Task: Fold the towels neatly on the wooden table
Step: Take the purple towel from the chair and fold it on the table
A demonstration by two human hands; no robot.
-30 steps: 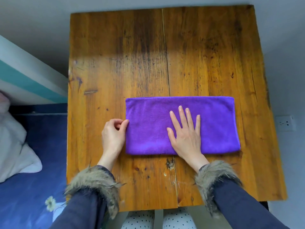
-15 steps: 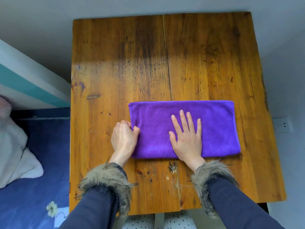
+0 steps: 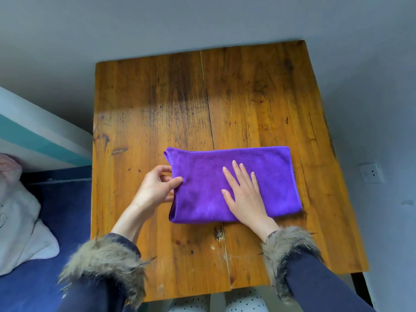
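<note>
Towel [image 3: 265,174], purple and folded into a long flat band, lies across the near half of the wooden worktop [image 3: 157,104], with its long side running left to right. It covers the seam between the two planks. Its right end sits near the worktop's right edge, and its left end stops well short of the left edge.

The left hand [image 3: 155,188] is at the towel's left end. Its grip is closed on the cloth: thumb on top, fingers curled at the edge, pinching the layers there. That end looks slightly raised and rounded, and the far left corner shows separate layers of hem. How far the fingers reach underneath cannot be seen.

The right hand [image 3: 245,194] lies flat on the middle of the towel, palm down, fingers straight and a little spread, pointing away from the person. Its grip is apart; it only presses the cloth onto the worktop.

Both wrists come out of dark blue sleeves [image 3: 326,287] with shaggy brown fur cuffs [image 3: 105,262].

Left of the worktop is a bed with a dark blue cover [image 3: 45,221] and a white pillow [image 3: 20,221]. On the grey wall at the right is a white power socket [image 3: 371,173].
</note>
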